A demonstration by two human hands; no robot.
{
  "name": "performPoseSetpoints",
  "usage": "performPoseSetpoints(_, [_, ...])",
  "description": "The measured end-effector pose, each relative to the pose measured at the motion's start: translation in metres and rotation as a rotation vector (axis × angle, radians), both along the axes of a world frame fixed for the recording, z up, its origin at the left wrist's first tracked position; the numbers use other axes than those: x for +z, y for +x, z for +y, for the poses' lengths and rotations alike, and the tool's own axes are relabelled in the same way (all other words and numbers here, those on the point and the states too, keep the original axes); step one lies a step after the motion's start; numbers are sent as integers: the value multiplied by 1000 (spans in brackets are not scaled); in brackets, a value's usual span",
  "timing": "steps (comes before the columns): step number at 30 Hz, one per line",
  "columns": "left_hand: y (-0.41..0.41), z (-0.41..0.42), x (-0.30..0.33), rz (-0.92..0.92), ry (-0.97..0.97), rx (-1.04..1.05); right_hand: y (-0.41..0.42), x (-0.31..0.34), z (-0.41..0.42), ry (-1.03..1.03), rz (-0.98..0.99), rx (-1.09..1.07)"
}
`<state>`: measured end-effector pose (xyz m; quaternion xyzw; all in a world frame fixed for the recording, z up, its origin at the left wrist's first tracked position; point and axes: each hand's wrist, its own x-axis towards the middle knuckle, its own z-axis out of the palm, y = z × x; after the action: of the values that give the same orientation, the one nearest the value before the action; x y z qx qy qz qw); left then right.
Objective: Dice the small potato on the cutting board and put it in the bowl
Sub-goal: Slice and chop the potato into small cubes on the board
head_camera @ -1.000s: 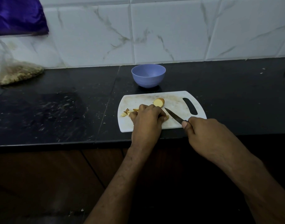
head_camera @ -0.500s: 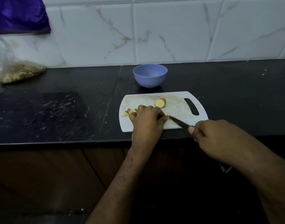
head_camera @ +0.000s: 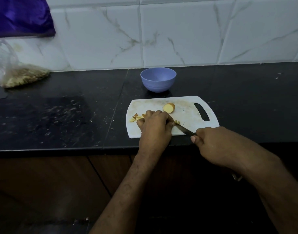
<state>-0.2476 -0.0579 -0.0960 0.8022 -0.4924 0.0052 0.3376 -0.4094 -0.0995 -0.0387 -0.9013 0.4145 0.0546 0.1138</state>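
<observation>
One head view only. Two bare hands over a white plastic cutting board point(head_camera: 187, 114) with a slot handle at its right end, lying on the black stone tabletop point(head_camera: 69, 112) near the front edge. Left hand point(head_camera: 155, 125) knuckles-up on the board, fingers curled down and pressing on a piece of potato almost wholly hidden beneath; only a few pale yellow bits point(head_camera: 177, 122) showing at its right side. Right hand point(head_camera: 212, 142) wrapped round the handle of a dark-bladed kitchen knife point(head_camera: 184, 130), blade angled up-left across the board with its tip at the left hand's fingers, seemingly in the potato, though hidden there. Just beyond the left hand, a cut half of small potato point(head_camera: 169, 108) with tan skin, resting on the board, its yellow cut face turned toward the camera. Left of the hand, a small heap of diced potato pieces point(head_camera: 136, 117) on the board. Behind the board, apart from it, a round lavender plastic bowl point(head_camera: 158, 80). Far left by the white marbled wall tiles point(head_camera: 178, 34), a clear plastic bag of brownish grains point(head_camera: 21, 76), below a purple cloth point(head_camera: 21, 16).
</observation>
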Motion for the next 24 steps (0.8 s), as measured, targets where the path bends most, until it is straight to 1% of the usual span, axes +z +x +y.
performPoseSetpoints(2, [-1,0,-1,-37,-5,27,-6,10,-1,2,51,1])
performPoseSetpoints(5, [-2,0,-1,-58,-13,45,-16,10,-2,-88,49,-32])
performPoseSetpoints(7, [-3,1,-2,-44,-27,31,-19,6,-1,-142,-4,-67])
performPoseSetpoints(11, [-3,2,-1,-29,-12,0,-17,5,0,-162,-106,-106])
performPoseSetpoints(14, [-3,1,-1,-36,-5,-24,-14,2,-3,-184,-136,-126])
performPoseSetpoints(19, [-3,-4,-1,-160,77,-49,-11,-3,-6,-176,-167,-133])
performPoseSetpoints(24, [-5,-10,5,-220,96,-83,2,-17,-27,-277,-314,-156])
